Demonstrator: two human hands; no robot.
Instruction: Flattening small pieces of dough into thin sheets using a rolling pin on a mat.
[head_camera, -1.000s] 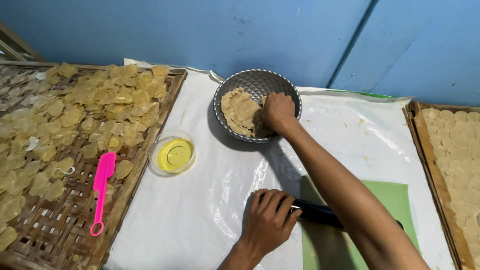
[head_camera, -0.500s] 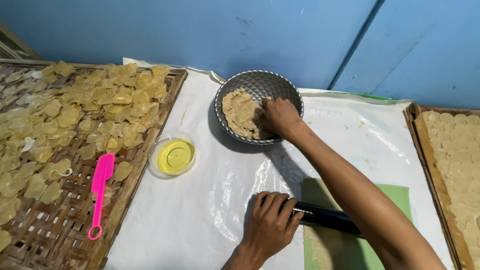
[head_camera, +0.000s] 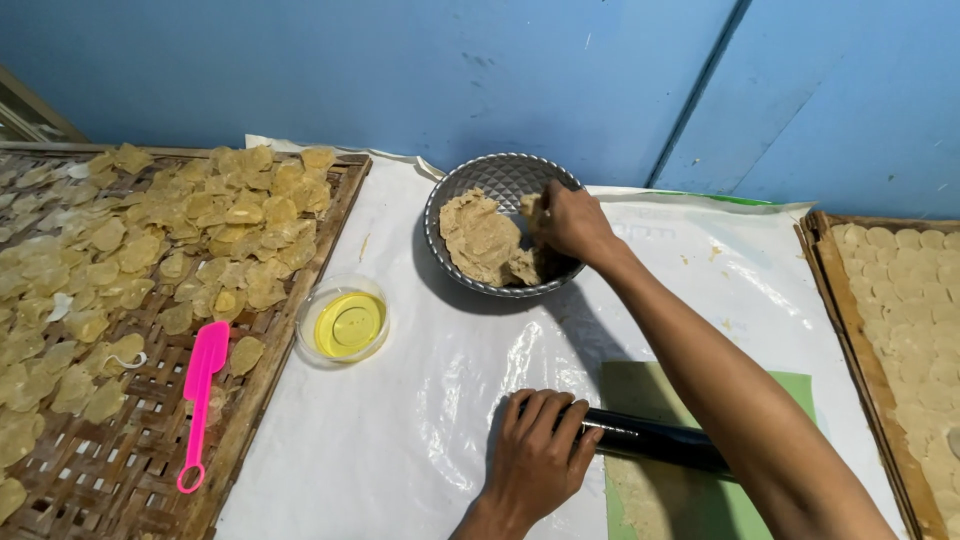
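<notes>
My right hand (head_camera: 568, 222) reaches into a fluted metal bowl (head_camera: 462, 182) at the far middle of the white sheet and pinches a small piece of the tan dough (head_camera: 482, 240) that fills its left half. My left hand (head_camera: 538, 456) lies palm down near the front edge, fingers resting on the end of a black rolling pin (head_camera: 655, 440). The pin lies across a green mat (head_camera: 790, 392), and my right forearm crosses over its far end.
A woven bamboo tray (head_camera: 150, 470) on the left holds several pale yellow flattened chips and a pink spatula (head_camera: 201, 394). A small clear dish of yellow oil (head_camera: 345, 322) sits beside it. Another tray (head_camera: 852, 320) of flat discs is at the right. A blue wall stands behind.
My right hand has shifted slightly inside the bowl and now pinches a bit of dough. My left hand stays on the rolling pin.
</notes>
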